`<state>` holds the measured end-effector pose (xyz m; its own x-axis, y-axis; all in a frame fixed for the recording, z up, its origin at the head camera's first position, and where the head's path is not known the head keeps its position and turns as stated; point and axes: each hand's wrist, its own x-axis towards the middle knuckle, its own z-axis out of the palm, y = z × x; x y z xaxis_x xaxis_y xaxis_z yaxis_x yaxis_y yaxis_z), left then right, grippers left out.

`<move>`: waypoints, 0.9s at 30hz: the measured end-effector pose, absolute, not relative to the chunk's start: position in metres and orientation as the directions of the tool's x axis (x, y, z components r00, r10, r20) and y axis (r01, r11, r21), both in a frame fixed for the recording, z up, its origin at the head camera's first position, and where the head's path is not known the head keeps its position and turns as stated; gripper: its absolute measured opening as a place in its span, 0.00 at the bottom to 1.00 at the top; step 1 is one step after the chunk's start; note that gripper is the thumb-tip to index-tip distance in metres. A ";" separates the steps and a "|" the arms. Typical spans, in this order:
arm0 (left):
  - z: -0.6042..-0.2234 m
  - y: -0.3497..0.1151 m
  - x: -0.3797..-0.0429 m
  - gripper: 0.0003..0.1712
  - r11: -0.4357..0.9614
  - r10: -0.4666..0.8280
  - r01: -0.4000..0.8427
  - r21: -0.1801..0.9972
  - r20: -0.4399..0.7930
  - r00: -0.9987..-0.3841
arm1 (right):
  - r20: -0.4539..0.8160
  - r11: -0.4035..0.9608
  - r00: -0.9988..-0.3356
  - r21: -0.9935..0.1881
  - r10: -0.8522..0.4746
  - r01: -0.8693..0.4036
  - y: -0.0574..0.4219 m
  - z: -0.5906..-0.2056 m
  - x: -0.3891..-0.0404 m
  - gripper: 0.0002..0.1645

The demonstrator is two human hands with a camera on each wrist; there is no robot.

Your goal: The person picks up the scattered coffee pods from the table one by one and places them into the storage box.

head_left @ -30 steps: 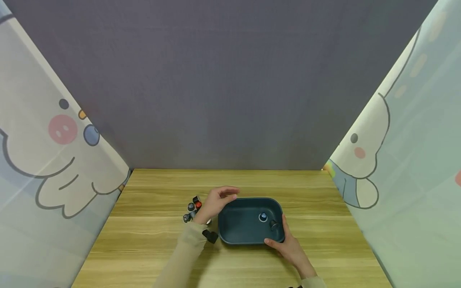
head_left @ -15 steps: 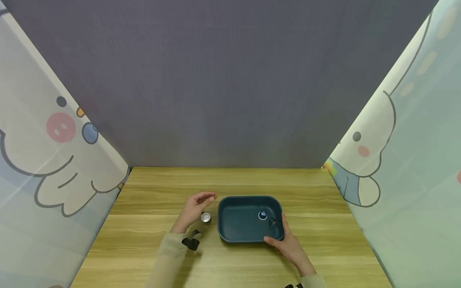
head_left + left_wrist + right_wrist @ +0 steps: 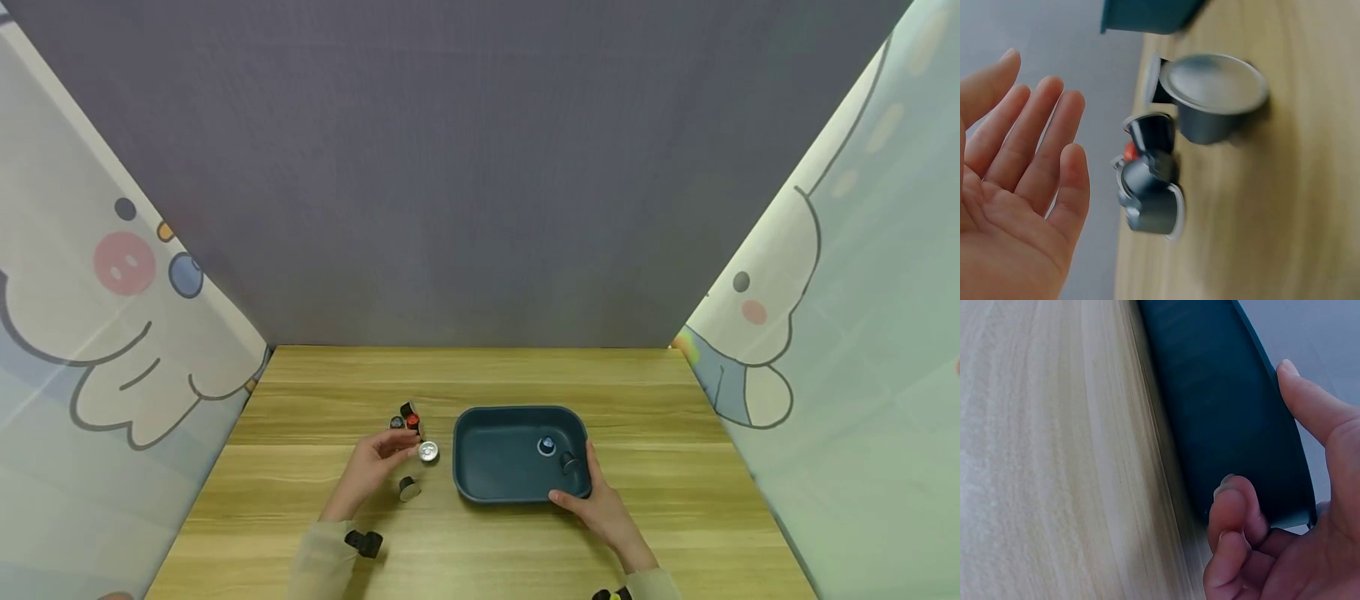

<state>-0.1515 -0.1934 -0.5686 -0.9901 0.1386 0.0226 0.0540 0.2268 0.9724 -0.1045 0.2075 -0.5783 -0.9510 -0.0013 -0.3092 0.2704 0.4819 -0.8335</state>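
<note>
My left hand point(image 3: 369, 467) hovers over the table beside several coffee capsules, holding nothing. In the left wrist view its fingers are relaxed and apart from the capsules. One capsule point(image 3: 428, 452) with a silver lid stands near the fingertips; a dark capsule point(image 3: 408, 489) lies closer to me. A red capsule point(image 3: 412, 422) sits in a cluster behind the hand, which partly covers that cluster. My right hand point(image 3: 606, 518) grips the near right corner of a dark teal tray point(image 3: 495, 498), thumb against its rim and fingers curled at its side. Inside are a blue capsule point(image 3: 547, 446) and a dark capsule point(image 3: 569, 462).
The wooden table point(image 3: 480, 550) ends at a grey backdrop point(image 3: 480, 208). Patterned cloth point(image 3: 75, 250) hangs along both sides. A black wrist strap piece point(image 3: 364, 543) shows at the left sleeve.
My left hand has moved left and towards me, from above the tray's left edge to beside the capsules. The loose capsules have come into view. The right hand stays on the tray.
</note>
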 end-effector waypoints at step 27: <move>-0.612 -0.213 -0.119 0.24 0.277 0.264 0.039 0.960 -0.038 -0.964 | -0.289 0.525 -0.957 -0.813 0.011 0.251 0.207 -0.580 -0.104 0.73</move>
<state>-0.1191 -0.2128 -0.6124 -0.9639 0.2636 -0.0375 0.0385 0.2774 0.9600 -0.1038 0.2072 -0.5797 -0.9573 0.0109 -0.2890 0.2514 0.5250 -0.8131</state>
